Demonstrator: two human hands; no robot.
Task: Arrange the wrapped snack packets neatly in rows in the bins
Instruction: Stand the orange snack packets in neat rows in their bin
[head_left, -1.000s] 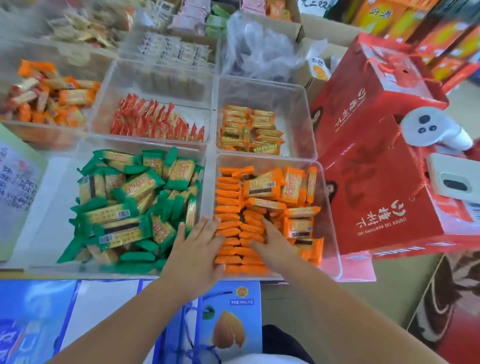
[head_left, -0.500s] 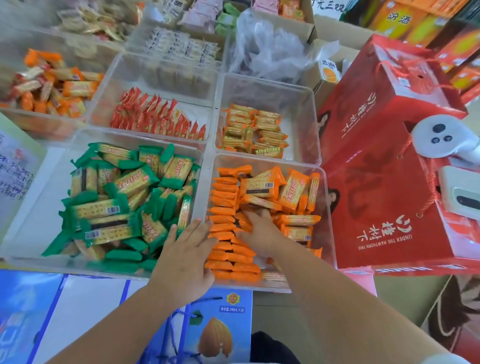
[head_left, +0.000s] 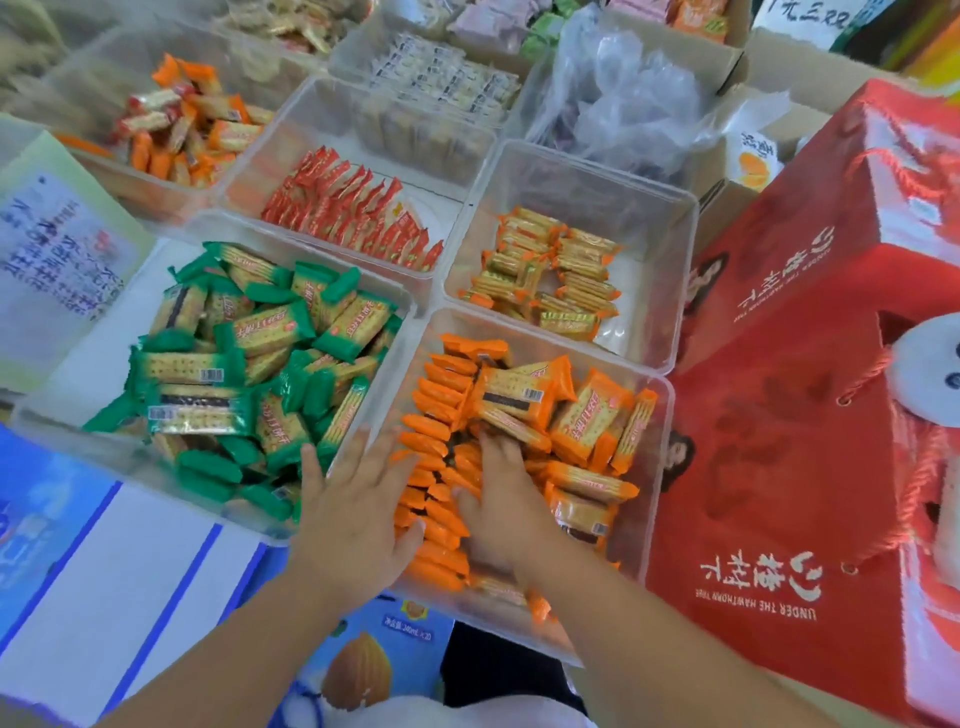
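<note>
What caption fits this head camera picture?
Left hand and right hand line up orange packets in a clear bin beside jumbled green packets.

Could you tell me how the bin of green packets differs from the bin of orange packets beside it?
The green bin holds its packets in a jumble; the orange bin has a tidy on-edge row along its left side, with the rest loose. The right hand reaches into the orange bin, while the left hand lies over the walls between them. Both are clear plastic bins.

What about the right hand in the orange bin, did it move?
Yes. The right hand slid a little deeper, along the neat orange row toward the far wall of the orange bin.
</note>
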